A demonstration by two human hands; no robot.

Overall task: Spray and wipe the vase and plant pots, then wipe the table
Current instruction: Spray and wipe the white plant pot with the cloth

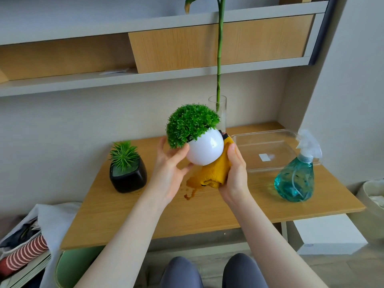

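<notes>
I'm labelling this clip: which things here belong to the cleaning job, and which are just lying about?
Job: white pot gripped by left hand; yellow cloth in right hand; black pot; glass vase; spray bottle; table.

Lying about: clear tray; white box; striped roll.

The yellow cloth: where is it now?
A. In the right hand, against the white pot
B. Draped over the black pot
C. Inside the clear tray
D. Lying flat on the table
A: the right hand grips the yellow cloth and presses it against the side of the white pot, which the left hand holds above the table.
</notes>
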